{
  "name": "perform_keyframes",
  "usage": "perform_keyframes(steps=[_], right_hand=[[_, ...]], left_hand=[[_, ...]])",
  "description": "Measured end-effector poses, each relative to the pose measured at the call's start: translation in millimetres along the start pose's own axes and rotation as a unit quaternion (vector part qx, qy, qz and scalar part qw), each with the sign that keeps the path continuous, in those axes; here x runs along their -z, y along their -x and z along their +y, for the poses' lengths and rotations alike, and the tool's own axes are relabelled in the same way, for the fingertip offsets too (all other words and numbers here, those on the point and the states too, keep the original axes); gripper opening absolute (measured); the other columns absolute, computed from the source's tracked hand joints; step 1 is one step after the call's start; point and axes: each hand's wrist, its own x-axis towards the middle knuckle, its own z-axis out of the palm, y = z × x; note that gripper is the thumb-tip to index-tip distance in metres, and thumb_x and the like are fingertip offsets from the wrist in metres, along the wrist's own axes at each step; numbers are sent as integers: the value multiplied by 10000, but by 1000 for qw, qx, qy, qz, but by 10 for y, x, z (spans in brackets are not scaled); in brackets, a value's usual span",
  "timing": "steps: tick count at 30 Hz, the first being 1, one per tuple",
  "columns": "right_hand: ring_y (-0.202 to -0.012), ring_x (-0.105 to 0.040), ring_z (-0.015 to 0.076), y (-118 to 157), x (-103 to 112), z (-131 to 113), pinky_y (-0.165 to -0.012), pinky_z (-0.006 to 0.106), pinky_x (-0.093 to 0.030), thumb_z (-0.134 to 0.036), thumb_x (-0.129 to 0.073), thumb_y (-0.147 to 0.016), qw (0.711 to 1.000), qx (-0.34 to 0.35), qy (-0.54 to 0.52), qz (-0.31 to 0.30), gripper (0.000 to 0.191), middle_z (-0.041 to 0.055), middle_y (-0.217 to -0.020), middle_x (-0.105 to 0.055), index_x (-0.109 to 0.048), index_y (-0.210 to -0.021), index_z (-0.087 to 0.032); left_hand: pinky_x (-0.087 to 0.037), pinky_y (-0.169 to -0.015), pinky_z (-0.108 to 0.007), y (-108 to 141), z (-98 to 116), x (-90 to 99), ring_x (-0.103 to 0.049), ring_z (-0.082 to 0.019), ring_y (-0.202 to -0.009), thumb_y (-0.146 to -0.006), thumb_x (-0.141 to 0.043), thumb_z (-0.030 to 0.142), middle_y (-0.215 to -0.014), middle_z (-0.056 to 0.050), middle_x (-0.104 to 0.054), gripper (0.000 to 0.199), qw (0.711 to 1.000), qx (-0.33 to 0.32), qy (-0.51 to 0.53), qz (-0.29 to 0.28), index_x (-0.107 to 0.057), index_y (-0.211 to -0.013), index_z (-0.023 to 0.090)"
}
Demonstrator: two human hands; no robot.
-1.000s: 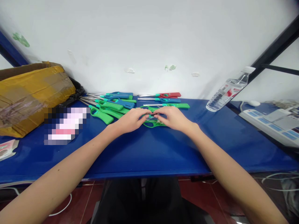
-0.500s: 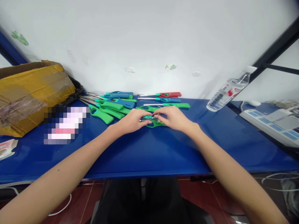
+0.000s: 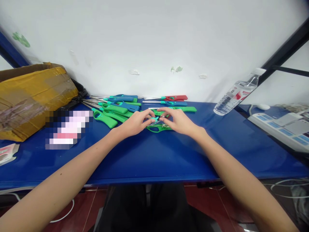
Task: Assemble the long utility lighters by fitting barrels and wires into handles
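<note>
Hands [image 3: 137,123] above blue table [image 3: 154,158], white wall [image 3: 154,35]

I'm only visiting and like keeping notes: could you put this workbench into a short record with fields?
Left hand: pinching a small teal piece
Right hand: close to that piece; grip too small to make out
Below the hands: green casing
Left: taped cardboard box, pile of blue and green lighters
Behind the hands: red lighter, blue lighter, green lighter
Right: clear bottle
Surface: blue table
</note>
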Motion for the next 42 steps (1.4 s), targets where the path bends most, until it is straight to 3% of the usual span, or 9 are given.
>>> perform_keyframes(steps=[5, 11, 19, 25, 33, 38, 42], right_hand=[[-927, -721, 245, 10, -5, 4, -818, 361, -525, -247, -579, -928, 1000, 2, -9, -6, 425, 86, -1018, -770, -580, -1347, -174], [-963, -723, 250, 8, 3, 3, -840, 368, -530, -229, -588, -921, 1000, 0, -3, -7, 386, 95, -1078, -764, -616, -1302, -174], [-955, -727, 248, 0, 5, -11, -836, 366, -536, -220, -604, -906, 1000, 4, -9, 3, 360, 90, -1077, -767, -643, -1263, -189], [-934, -733, 241, 1, 50, -34, -814, 357, -547, -203, -578, -906, 1000, 8, -23, 0, 345, 90, -1100, -763, -657, -1242, -187], [-936, -737, 242, 12, 87, -8, -821, 360, -542, -158, -535, -913, 999, -10, -33, -40, 401, 101, -1060, -778, -611, -1307, -154], [-852, -729, 230, 8, 110, -8, -753, 333, -518, -203, -570, -924, 999, -11, 3, -52, 205, 78, -983, -784, -729, -1051, -178], [-848, -705, 226, 9, 109, 30, -768, 340, -500, -226, -590, -924, 998, 8, 48, -44, 173, 67, -972, -780, -756, -961, -199]], left_hand=[[-492, -748, -257, -16, -17, -41, -688, -160, -791, -954, -553, 319, -910, -23, -741, 178, 1000, -16, 8, 12, -663, -997, 185], [-503, -746, -259, -14, 12, -79, -696, -167, -792, -945, -564, 289, -925, -32, -761, 215, 999, -22, -29, 28, -711, -1063, 185], [-525, -852, -311, -3, 16, -157, -702, -212, -954, -878, -653, 266, -1085, -66, -746, 294, 995, -27, -60, 73, -665, -1158, 177], [-540, -819, -306, -6, 57, -161, -699, -188, -883, -895, -595, 294, -1081, -60, -739, 263, 995, -1, -23, 93, -652, -1126, 181], [-534, -816, -300, -11, 51, -155, -649, -171, -878, -868, -609, 214, -1025, -68, -682, 223, 990, -51, -57, 121, -670, -1078, 172], [-532, -846, -324, -9, 35, -166, -656, -193, -911, -863, -624, 218, -1018, -69, -690, 211, 989, -46, -71, 119, -668, -1065, 176], [-535, -883, -343, -7, 23, -176, -670, -210, -964, -871, -618, 214, -1065, -79, -711, 225, 989, -48, -81, 113, -680, -1084, 178]])
